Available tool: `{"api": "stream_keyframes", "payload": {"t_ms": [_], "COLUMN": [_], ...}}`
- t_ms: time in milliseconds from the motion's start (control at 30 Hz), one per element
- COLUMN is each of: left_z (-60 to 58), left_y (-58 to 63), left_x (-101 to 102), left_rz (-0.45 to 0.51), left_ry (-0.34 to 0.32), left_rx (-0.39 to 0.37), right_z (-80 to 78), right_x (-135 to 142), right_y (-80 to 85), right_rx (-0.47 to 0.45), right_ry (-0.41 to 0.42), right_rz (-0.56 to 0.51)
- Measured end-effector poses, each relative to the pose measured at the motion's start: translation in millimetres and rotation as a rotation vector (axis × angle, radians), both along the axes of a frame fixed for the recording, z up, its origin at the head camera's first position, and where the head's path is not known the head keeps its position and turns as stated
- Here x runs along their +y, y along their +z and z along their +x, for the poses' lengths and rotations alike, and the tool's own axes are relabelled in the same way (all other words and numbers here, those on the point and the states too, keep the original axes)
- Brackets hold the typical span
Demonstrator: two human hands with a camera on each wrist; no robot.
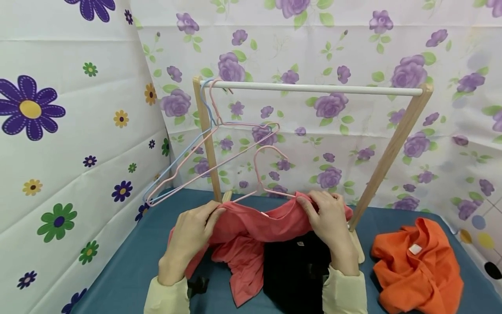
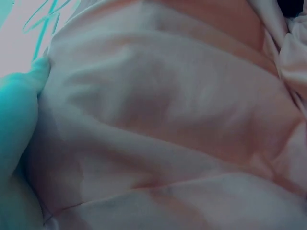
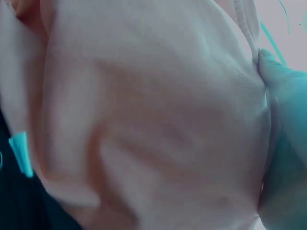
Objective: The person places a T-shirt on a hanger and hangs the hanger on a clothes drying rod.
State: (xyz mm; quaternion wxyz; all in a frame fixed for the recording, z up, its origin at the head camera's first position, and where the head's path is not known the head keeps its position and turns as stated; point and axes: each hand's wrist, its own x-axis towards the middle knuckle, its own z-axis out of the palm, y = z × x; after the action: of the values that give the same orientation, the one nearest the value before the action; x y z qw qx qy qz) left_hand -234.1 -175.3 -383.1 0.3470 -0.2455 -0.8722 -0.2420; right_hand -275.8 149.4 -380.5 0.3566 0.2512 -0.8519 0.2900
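The left hand (image 1: 196,226) and the right hand (image 1: 327,216) each pinch a shoulder of a coral top (image 1: 251,224) between thumb and fingers; gripped at these two points, set well apart, the neckline spreads between them and the loose cloth hangs below. A pink hanger (image 1: 256,165) stands up behind the neckline, hook uppermost, its arms sloping out toward both hands, probably steadied by the same pinches; whether its ends sit inside the shoulders is hard to tell, as cloth fills both wrist views. Beyond the hands, a white rail (image 1: 313,88) bears a blue hanger (image 1: 180,156) and a second pink hanger (image 1: 215,167), their hooks over its end on the left hand's side. A black garment (image 1: 296,270) lies beneath the top, between the hands, and an orange garment (image 1: 421,266) lies crumpled to the right hand's right, apart from the coral cloth.
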Motion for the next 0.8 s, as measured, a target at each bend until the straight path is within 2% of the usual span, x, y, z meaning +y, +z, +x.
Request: {"api": "stream_keyframes", "payload": {"t_ms": [167, 400, 533, 700, 800], "left_z": [0.7, 1.0, 1.9, 5.3, 6.2], "left_y": [1.2, 1.3, 4.0, 5.5, 5.7], "left_x": [-4, -13, -17, -21, -22], "left_rz": [-0.001, -0.014, -0.001, 0.0, -0.009], "left_ry": [0.016, 0.046, 0.052, 0.043, 0.045], "left_rx": [-0.023, 0.003, -0.041, -0.126, -0.132], "right_z": [-0.3, -0.7, -1.6, -1.2, -1.1], "right_x": [6, 9, 12, 14, 16], "right_y": [-0.8, -1.8, -2.9, -4.7, -5.9], "right_rx": [0.01, 0.067, 0.084, 0.063, 0.056], "right_ry": [-0.045, -0.098, -0.112, -0.11, -0.112], "right_rz": [-0.023, -0.072, -0.101, -0.113, -0.126]}}
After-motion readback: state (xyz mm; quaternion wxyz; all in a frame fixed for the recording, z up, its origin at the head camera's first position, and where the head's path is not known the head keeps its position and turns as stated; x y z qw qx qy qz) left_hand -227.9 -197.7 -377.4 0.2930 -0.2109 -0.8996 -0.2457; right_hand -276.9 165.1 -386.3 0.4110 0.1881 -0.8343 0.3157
